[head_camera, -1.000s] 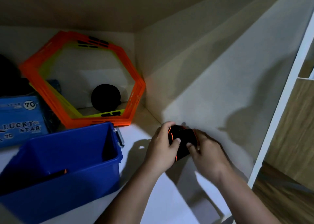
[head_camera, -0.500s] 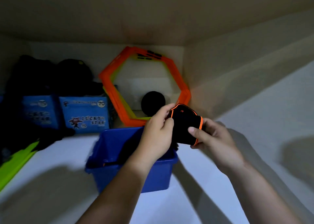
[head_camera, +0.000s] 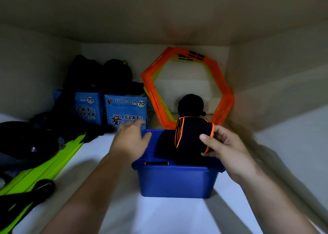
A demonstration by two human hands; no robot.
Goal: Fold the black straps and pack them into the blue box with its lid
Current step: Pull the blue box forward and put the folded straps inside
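The blue box (head_camera: 177, 180) stands open on the white shelf in front of me, with no lid in view. Inside it lies dark strap material, one piece showing an orange edge at the near rim. My right hand (head_camera: 229, 152) holds a folded black strap with orange trim (head_camera: 192, 132) just above the box's right half. My left hand (head_camera: 131, 139) hovers at the box's far left corner, fingers spread, holding nothing.
Orange hexagonal rings (head_camera: 186, 86) lean on the back wall behind a black ball-like bundle (head_camera: 190, 105). Two blue Lucky Star cartons (head_camera: 124, 111) stand at the back left under black gear. Neon green flat pieces (head_camera: 44, 164) and black items lie left.
My left hand has let go of the folded strap and moved left to the box's corner. My right hand carried the strap from the right wall to above the box.
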